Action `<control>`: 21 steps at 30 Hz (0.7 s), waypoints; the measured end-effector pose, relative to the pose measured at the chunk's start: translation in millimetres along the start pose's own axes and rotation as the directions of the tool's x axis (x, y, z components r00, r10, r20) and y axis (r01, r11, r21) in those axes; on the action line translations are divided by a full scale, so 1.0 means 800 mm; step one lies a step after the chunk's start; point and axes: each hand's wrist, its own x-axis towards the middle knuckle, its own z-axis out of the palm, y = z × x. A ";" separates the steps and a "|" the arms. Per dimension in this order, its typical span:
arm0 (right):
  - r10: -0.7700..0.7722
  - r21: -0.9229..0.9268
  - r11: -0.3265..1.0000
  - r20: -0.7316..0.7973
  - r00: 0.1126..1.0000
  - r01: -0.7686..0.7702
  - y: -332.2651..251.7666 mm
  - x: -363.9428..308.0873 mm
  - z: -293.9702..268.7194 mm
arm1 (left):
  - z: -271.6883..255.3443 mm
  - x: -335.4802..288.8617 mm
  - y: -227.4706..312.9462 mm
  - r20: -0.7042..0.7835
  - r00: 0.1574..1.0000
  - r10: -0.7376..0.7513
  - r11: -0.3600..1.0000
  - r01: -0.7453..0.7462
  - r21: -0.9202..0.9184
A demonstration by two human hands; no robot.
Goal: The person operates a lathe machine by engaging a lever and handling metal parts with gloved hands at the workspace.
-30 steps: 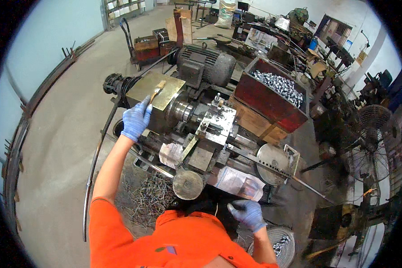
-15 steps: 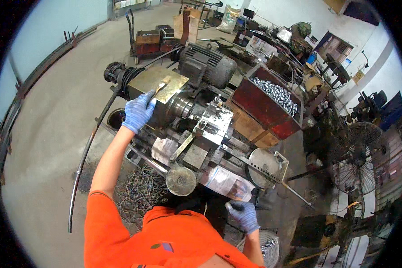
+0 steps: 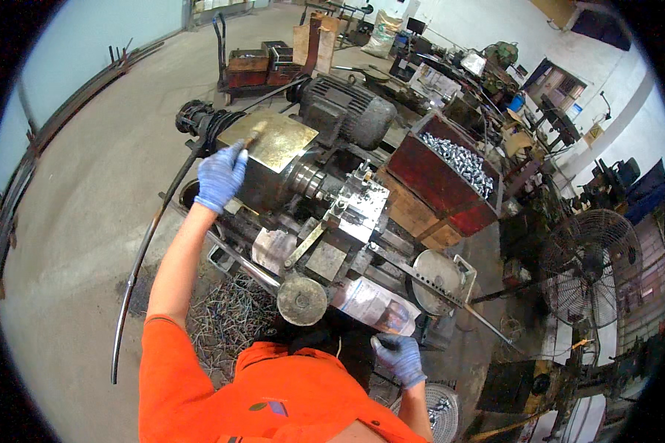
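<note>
"Brush (image 3: pixel 252 139) count?"

"One. It was pinched in the fingers of the left hand (image 3: pixel 222 177), its far end over the single brass-coloured plate (image 3: pixel 292 139) on the machine (image 3: pixel 362 207). Blur hid whether the bristles touched it."

"How many hands altogether?"

"Two, both blue-gloved. The right hand (image 3: pixel 399 357) was low, near the corner of a printed sheet (image 3: pixel 373 303), fingers curled. I couldn't tell whether they gripped anything."

"Was that the only paper?"

"No, a second sheet (image 3: pixel 273 248) lay farther left, making two."

"And discs?"

"Two: a smaller disc (image 3: pixel 301 300) just in front of the orange shirt (image 3: pixel 295 391), and a larger disc (image 3: pixel 437 266) to the right, with one perforated bar (image 3: pixel 415 275) across it."

"What stood beyond?"

"One motor (image 3: pixel 355 107) behind the plate, and one red bin (image 3: pixel 421 166) to its right, heaped with metal pieces (image 3: pixel 458 164), too many to count. One caged fan (image 3: pixel 591 258) stood at far right."
</note>
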 end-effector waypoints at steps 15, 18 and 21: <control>0.081 0.005 0.997 0.034 0.996 -0.081 -0.002 -0.010 -0.003 | -0.037 0.065 0.092 0.409 0.903 0.134 0.990 -0.136 -0.024; 0.044 -0.017 0.999 0.001 0.999 -0.044 0.011 -0.013 -0.005 | -0.026 0.083 0.065 0.248 0.967 0.058 0.997 -0.069 0.036; 0.026 -0.018 0.999 -0.030 0.999 -0.026 0.013 -0.015 -0.008 | 0.000 0.113 0.029 0.347 0.932 -0.108 0.969 0.021 0.245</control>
